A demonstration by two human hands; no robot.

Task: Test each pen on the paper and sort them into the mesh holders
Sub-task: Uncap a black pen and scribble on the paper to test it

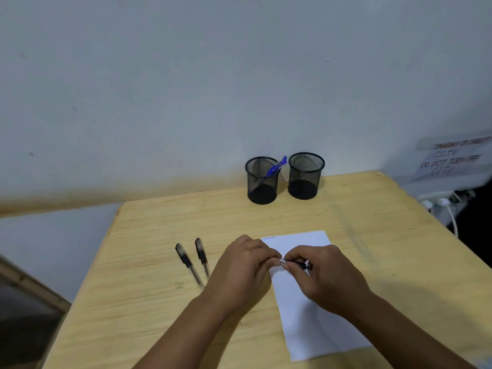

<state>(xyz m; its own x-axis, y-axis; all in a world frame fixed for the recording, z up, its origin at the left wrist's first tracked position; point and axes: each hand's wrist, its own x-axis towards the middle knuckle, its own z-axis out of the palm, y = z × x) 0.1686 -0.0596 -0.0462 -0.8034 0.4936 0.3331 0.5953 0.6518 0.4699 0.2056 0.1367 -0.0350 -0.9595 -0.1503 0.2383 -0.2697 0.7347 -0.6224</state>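
Both hands meet over the top of a white paper sheet (306, 315) and grip one black pen (298, 264) between them. My left hand (245, 265) curls round its left end. My right hand (322, 275) pinches the barrel, whose dark part shows beside the thumb. Two more black capped pens (190, 263) lie side by side on the table to the left of my hands. At the back stand two black mesh holders: the left holder (262, 182) contains a blue pen (277, 166), and the right holder (306, 177) looks empty.
The wooden table (159, 315) stands against a pale wall. Small writing marks the paper's top left corner. A white power strip with plugs (439, 203) and a paper notice (450, 161) sit beyond the table's right edge.
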